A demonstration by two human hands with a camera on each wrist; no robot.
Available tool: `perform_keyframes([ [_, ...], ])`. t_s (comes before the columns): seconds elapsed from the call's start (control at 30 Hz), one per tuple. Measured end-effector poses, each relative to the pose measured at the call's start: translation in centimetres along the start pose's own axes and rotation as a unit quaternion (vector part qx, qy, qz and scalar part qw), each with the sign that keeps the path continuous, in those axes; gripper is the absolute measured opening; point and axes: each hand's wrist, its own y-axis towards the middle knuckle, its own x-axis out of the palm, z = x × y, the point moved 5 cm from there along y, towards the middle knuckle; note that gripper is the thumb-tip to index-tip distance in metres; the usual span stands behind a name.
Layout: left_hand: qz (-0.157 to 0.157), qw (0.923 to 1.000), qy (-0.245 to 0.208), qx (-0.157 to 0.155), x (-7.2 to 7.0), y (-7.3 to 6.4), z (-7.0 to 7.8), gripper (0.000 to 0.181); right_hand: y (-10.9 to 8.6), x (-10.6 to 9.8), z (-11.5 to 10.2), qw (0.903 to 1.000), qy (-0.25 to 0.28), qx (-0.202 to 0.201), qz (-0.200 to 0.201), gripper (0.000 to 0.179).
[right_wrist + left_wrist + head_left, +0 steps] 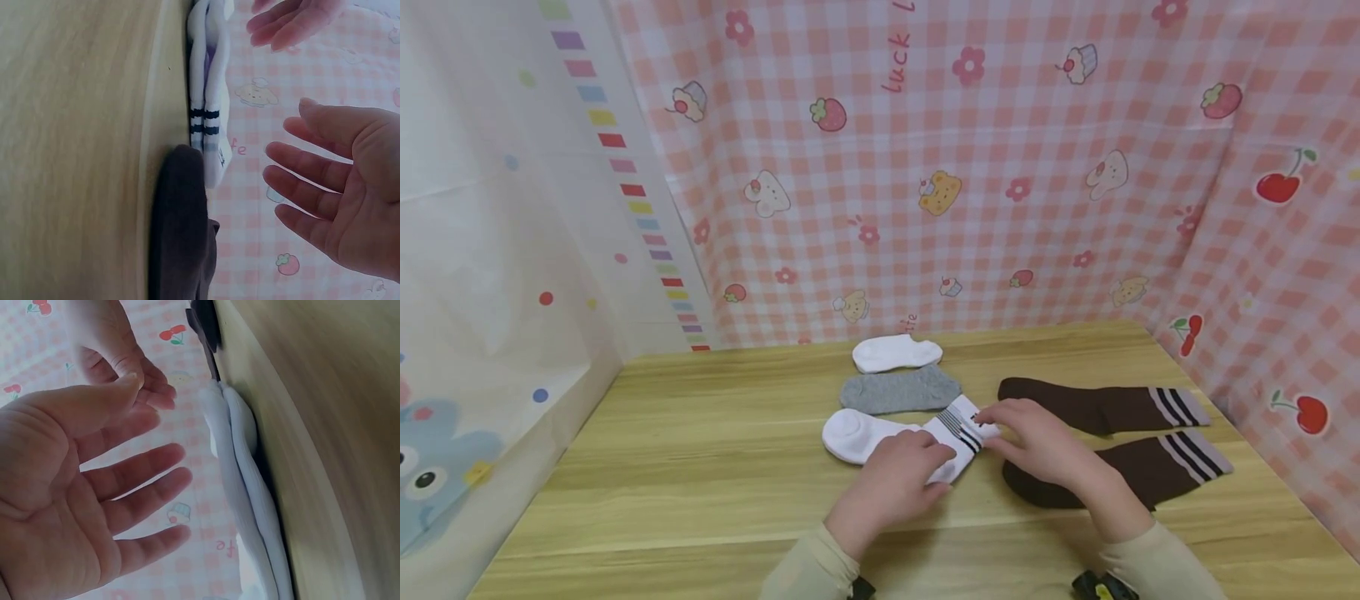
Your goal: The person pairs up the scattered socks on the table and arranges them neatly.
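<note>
Two white crew socks [853, 437] lie one on top of the other, with black stripes at the cuff [212, 122]. My left hand [898, 479] hovers above their middle, its fingers spread and slightly bent. Over the cuff end hangs my right hand [1041, 442], fingers also relaxed. In both wrist views a gap shows between the fingers and the white socks [234, 469], and neither palm holds anything. Partly below my right hand and forearm are two dark brown socks, an upper one [1075, 407] and a lower one [1060, 483], with striped cuffs.
Behind the white pair lie a grey ankle sock [898, 392] and, farther back, a white ankle sock [887, 356]. All rest on a wood-grain table [700, 467]. A pink checked curtain [880, 250] hangs along the back and right, a white one [490, 233] on the left.
</note>
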Motion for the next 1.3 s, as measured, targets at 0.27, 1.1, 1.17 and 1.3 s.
perform_keyframes([
  [0.27, 0.038, 0.9991, 0.020, -0.005, -0.4, 0.6, 1.2, 0.039, -1.0, -1.2, 0.0, 0.9994, -0.011, 0.004, 0.031, 0.027],
  [1.1, 0.140, 0.9873, 0.075, 0.008, -0.8, 2.6, 4.5, 0.039, -4.6, -5.9, 1.4, 0.9870, -0.067, 0.001, 0.146, 0.038],
  [1.17, 0.145, 0.9861, 0.080, 0.009, -0.9, 2.9, 4.8, 0.037, -4.8, -6.2, 1.7, 0.9861, -0.068, 0.004, 0.152, 0.038],
  [1.3, 0.143, 0.9861, 0.084, 0.004, -0.8, 3.2, 5.2, 0.035, -5.2, -6.7, 2.4, 0.9850, -0.071, 0.014, 0.157, 0.036],
])
